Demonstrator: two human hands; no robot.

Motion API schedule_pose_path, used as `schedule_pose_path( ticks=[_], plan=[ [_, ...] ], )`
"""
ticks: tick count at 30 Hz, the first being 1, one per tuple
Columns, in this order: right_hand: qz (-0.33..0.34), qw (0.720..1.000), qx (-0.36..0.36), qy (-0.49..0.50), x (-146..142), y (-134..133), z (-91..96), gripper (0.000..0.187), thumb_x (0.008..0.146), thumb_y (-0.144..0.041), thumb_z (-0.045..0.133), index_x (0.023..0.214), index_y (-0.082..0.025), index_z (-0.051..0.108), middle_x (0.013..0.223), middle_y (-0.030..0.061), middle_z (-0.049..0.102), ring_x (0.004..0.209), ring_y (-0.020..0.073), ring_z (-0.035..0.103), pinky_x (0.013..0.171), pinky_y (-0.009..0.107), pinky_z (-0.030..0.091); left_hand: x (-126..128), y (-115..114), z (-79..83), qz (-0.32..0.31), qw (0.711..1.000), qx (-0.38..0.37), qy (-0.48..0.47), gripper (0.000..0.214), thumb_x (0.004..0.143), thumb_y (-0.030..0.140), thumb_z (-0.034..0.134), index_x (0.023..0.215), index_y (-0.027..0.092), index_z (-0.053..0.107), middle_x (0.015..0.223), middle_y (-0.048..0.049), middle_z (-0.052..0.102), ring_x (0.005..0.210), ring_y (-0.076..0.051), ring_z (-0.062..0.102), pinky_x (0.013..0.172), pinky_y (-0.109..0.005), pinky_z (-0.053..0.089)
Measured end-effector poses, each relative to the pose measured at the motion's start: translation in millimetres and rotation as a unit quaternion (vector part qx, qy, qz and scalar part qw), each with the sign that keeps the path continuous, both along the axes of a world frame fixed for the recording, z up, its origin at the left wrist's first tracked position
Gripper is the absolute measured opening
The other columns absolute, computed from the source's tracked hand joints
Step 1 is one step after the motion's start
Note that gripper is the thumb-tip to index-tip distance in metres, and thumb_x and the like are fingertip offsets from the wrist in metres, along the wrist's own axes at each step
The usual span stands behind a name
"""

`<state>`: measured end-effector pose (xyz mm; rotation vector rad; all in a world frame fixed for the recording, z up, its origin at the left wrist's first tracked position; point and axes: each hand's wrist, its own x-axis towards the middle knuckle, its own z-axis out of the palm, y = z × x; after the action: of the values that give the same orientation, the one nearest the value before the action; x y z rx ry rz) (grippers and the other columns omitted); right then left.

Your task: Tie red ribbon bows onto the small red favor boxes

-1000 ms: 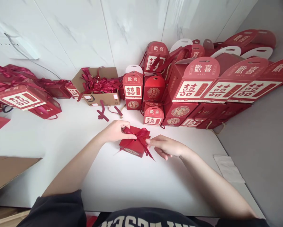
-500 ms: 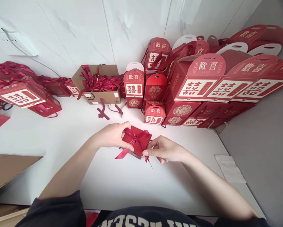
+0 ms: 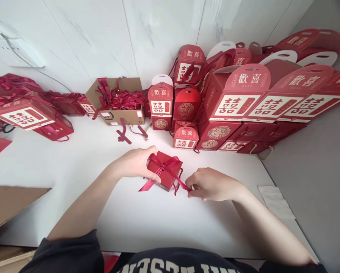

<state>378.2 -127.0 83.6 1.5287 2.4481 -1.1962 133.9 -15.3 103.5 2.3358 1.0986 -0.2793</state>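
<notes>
Small red box (image 3: 166, 179), crimson ribbon bow (image 3: 172, 162) on top, angled on white table (image 3: 152, 220)

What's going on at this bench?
A person is handling a small red box that sits on the white tabletop, with a ribbon bow on its top. The left hand holds the box on its left side. The right hand pinches one ribbon tail, drawn out to the right. Behind stand a cardboard box of ribbons and stacked red boxes.
</notes>
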Motion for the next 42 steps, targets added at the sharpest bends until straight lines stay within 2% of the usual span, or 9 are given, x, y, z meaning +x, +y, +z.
schedule_pose_path(
  ticks=[4, 7, 9, 14, 19, 29, 36, 39, 42],
  plan=[
    [-0.063, 0.998, -0.002, -0.008, 14.1, 9.3, 11.1, 0.015, 0.083, -0.027, 0.058, 0.093, -0.023, 0.067, 0.075, 0.0018, 0.073, 0.064, 0.0159, 0.064, 0.054, 0.023, 0.037, 1.4, -1.1, 1.3, 0.003, 1.000, -0.012, -0.009, 0.066, 0.051, 0.070, 0.073, 0.089, 0.025, 0.044, 0.068, 0.0050, 0.056, 0.060, -0.016, 0.049, 0.052, -0.025, 0.027],
    [-0.190, 0.973, -0.011, 0.132, 15.7, 24.7, 19.3, 0.030, 0.094, -0.044, 0.045, 0.110, -0.021, 0.056, 0.066, 0.0007, 0.070, 0.047, 0.0125, 0.059, 0.051, 0.023, 0.041, 2.2, -2.4, 2.5, 0.003, 0.999, -0.025, -0.026, 0.063, 0.053, 0.069, 0.073, 0.088, 0.025, 0.046, 0.068, 0.0052, 0.056, 0.059, -0.015, 0.050, 0.052, -0.025, 0.028],
    [-0.217, 0.945, -0.059, 0.239, 10.7, 36.1, 17.8, 0.040, 0.093, -0.055, 0.042, 0.112, -0.021, 0.050, 0.061, -0.0007, 0.068, 0.041, 0.0110, 0.055, 0.045, 0.021, 0.039, 2.6, -3.1, 3.4, 0.002, 0.999, -0.026, -0.034, 0.060, 0.054, 0.068, 0.073, 0.087, 0.024, 0.048, 0.067, 0.0054, 0.055, 0.059, -0.015, 0.050, 0.053, -0.025, 0.028],
    [-0.168, 0.926, -0.178, 0.288, -2.8, 52.3, -4.8, 0.043, 0.085, -0.062, 0.054, 0.092, -0.019, 0.050, 0.052, -0.0023, 0.065, 0.032, 0.0075, 0.046, 0.038, 0.018, 0.033, 3.1, -3.9, 4.7, -0.012, 0.999, -0.012, -0.044, 0.056, 0.054, 0.068, 0.073, 0.083, 0.024, 0.053, 0.067, 0.0051, 0.055, 0.060, -0.014, 0.049, 0.053, -0.024, 0.029],
    [-0.114, 0.932, -0.166, 0.300, 0.5, 52.3, -15.0, 0.042, 0.086, -0.057, 0.056, 0.074, -0.018, 0.048, 0.056, -0.0014, 0.064, 0.042, 0.0064, 0.052, 0.045, 0.017, 0.038, 2.7, -4.5, 6.0, -0.008, 0.999, -0.004, -0.042, 0.057, 0.054, 0.069, 0.073, 0.089, 0.027, 0.058, 0.069, 0.0050, 0.058, 0.061, -0.015, 0.051, 0.054, -0.024, 0.031],
    [-0.096, 0.948, -0.147, 0.266, 3.8, 53.1, -15.9, 0.038, 0.089, -0.052, 0.053, 0.075, -0.018, 0.050, 0.059, -0.0001, 0.065, 0.047, 0.0095, 0.057, 0.051, 0.021, 0.045, 2.5, -6.6, 8.8, -0.005, 0.999, 0.013, -0.029, 0.054, 0.055, 0.069, 0.072, 0.079, 0.025, 0.053, 0.067, 0.0047, 0.055, 0.059, -0.015, 0.048, 0.054, -0.024, 0.030],
    [-0.217, 0.951, -0.076, 0.205, 13.3, 40.3, -3.6, 0.050, 0.088, -0.063, 0.047, 0.107, -0.018, 0.055, 0.048, -0.0057, 0.057, 0.035, 0.0083, 0.042, 0.039, 0.020, 0.035, -2.6, 0.8, 3.6, 0.018, 0.997, -0.035, -0.072, 0.053, 0.064, 0.068, 0.067, 0.068, 0.020, 0.047, 0.059, 0.0044, 0.046, 0.053, -0.011, 0.037, 0.052, -0.024, 0.025],
    [-0.182, 0.960, -0.145, 0.158, 19.0, 39.7, -6.2, 0.060, 0.087, -0.069, 0.041, 0.095, -0.015, 0.066, 0.041, -0.0040, 0.053, 0.032, 0.0077, 0.038, 0.038, 0.021, 0.033, -0.9, 3.4, -4.9, 0.037, 0.993, -0.030, -0.107, 0.051, 0.077, 0.065, 0.055, 0.062, 0.018, 0.041, 0.055, 0.0049, 0.037, 0.052, -0.010, 0.030, 0.052, -0.025, 0.022],
    [-0.095, 0.949, -0.246, 0.172, 18.8, 44.3, -15.8, 0.064, 0.088, -0.068, 0.040, 0.091, -0.012, 0.070, 0.037, -0.0037, 0.051, 0.029, 0.0059, 0.034, 0.037, 0.020, 0.029, 1.2, 4.8, -11.8, 0.045, 0.992, -0.021, -0.112, 0.052, 0.073, 0.064, 0.061, 0.060, 0.019, 0.039, 0.052, 0.0060, 0.033, 0.052, -0.010, 0.027, 0.051, -0.025, 0.019]
  ],
)
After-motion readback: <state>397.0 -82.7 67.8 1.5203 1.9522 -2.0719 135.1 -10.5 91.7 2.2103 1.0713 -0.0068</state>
